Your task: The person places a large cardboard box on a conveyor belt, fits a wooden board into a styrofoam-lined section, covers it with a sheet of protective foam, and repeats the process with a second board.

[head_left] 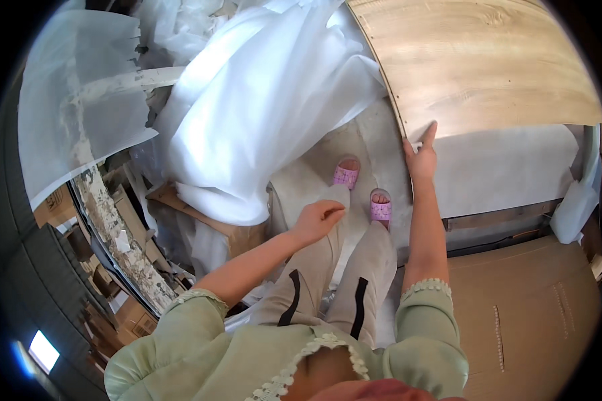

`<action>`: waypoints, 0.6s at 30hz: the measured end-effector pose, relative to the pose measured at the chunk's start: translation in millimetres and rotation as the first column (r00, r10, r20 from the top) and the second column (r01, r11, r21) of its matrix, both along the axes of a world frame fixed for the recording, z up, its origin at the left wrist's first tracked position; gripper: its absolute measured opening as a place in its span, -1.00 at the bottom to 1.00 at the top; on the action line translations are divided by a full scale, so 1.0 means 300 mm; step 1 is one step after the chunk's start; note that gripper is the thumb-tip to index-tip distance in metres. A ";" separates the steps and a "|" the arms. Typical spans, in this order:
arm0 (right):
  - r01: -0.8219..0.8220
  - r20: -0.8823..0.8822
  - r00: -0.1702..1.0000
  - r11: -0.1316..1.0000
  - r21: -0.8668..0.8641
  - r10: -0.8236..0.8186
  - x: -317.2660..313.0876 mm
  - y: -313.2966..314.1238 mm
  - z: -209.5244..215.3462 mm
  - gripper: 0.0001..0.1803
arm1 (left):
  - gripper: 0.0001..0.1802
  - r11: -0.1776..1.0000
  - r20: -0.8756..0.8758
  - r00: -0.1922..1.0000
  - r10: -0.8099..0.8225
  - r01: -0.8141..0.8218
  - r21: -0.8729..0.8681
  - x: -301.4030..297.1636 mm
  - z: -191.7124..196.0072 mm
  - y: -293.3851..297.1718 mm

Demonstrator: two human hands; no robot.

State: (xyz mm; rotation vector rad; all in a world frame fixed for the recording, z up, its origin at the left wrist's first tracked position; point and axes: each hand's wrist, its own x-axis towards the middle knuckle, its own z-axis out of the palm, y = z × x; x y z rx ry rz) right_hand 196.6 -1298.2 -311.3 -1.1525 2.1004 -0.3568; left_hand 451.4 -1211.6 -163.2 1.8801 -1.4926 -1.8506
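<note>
My right hand (421, 160) is at the near left corner of a light wood-grain board (481, 67). Its index finger lies stretched over the top face and another digit presses at the edge; the remaining fingers are hidden. Over my thighs, my left hand (320, 222) hangs in the air, its fingers loosely curled in, and nothing shows in it. Small dark holes run along the board's left edge. White foam sheeting (508, 164) shows just below the board's near edge.
A big heap of white foam wrap (247, 113) stands left of the board, partly over a brown carton (244, 237). Another thin sheet (80, 93) hangs at far left by a paint-worn beam (117, 234). Brown cardboard (522, 301) lies at right. My feet wear pink slippers (381, 211).
</note>
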 end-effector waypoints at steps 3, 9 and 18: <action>0.219 0.260 0.954 0.941 -0.258 -0.151 -0.053 0.098 -0.016 -0.04 | -0.76 0.999 0.051 0.999 0.006 -0.009 0.045 0.066 0.000 -0.063; 0.835 0.843 0.142 0.520 0.179 -0.519 -0.307 0.118 -0.072 -0.26 | -0.72 0.999 0.043 0.998 0.039 -0.040 0.022 0.104 -0.157 -0.211; 0.799 0.834 0.037 0.518 0.306 -0.551 -0.093 0.119 0.146 -0.23 | -0.53 0.515 0.352 0.927 -0.128 0.365 -0.776 -0.247 -0.110 -0.972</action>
